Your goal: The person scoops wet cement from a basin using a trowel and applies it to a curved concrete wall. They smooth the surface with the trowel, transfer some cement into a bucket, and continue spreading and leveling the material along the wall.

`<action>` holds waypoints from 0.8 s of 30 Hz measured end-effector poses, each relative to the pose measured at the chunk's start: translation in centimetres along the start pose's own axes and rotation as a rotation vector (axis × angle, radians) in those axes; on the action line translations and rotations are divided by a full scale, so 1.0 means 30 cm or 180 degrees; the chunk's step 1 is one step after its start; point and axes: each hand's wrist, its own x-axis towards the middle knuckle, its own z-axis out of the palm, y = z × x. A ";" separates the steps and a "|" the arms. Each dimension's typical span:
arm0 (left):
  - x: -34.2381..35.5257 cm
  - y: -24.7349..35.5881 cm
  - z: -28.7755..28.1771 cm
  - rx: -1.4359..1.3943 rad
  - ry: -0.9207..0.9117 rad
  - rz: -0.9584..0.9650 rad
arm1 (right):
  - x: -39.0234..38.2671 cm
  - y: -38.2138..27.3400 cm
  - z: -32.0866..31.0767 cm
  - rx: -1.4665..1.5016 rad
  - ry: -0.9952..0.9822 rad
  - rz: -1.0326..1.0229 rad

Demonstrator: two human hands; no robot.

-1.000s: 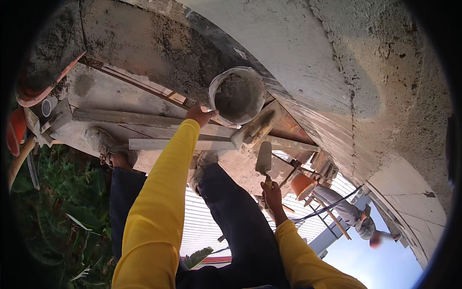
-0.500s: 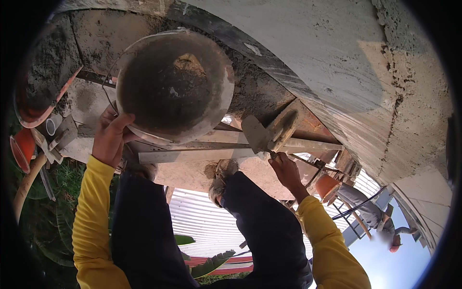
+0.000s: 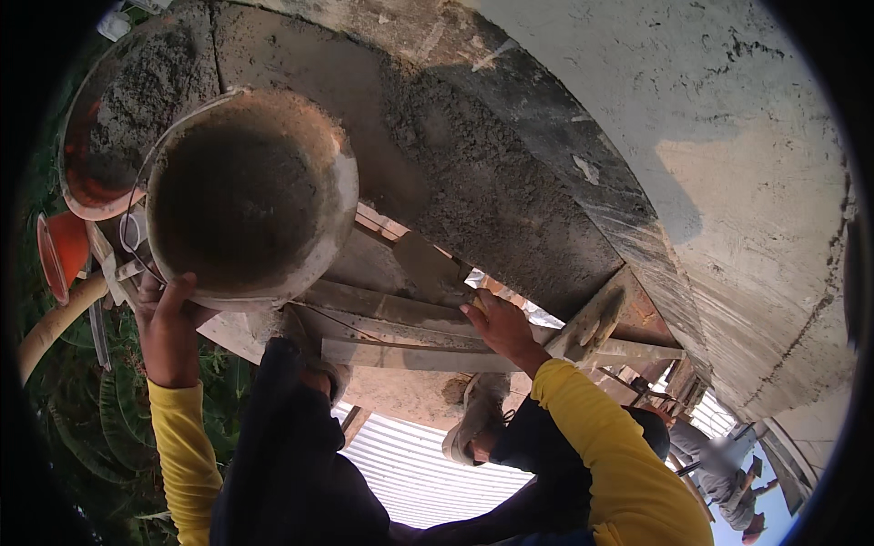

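My left hand (image 3: 173, 329) is closed on the near-left rim of a round, mortar-smeared bucket (image 3: 343, 196), its thumb over the edge. The bucket's mouth faces me, showing a dark, grey-coated inside; its thin wire handle (image 3: 148, 173) hangs at the left. In my right hand (image 3: 506, 329) is a trowel by its handle, the grey pointed blade (image 3: 424, 264) lying to the left, right of the bucket and apart from it. Beyond the blade runs a band of rough grey mortar (image 3: 510, 173) along the foot of a curved concrete wall (image 3: 628, 82).
A wide tub (image 3: 71, 168) holding mortar stands at far left, above an orange container (image 3: 66, 246). Wooden boards (image 3: 410, 355) lie in front of my feet, with a wooden float (image 3: 596, 318) to the right. Below is corrugated sheet (image 3: 401, 469). Another person (image 3: 733, 491) is at lower right.
The bucket and my left hand have moved left, toward the tub. My right hand has brought the trowel left, its blade now lower and flatter. The view has shifted too.
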 end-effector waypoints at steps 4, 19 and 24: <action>0.007 -0.011 0.020 -0.0089 -0.0004 -0.0015 | -0.002 -0.004 0.002 -0.0062 0.0085 -0.0022; -0.026 -0.075 0.093 -0.0067 0.0085 0.0118 | 0.041 -0.035 -0.053 -0.0343 0.0082 0.0314; -0.034 -0.063 0.090 0.0088 0.0009 0.0084 | 0.130 -0.023 -0.121 -0.0224 0.0575 0.0653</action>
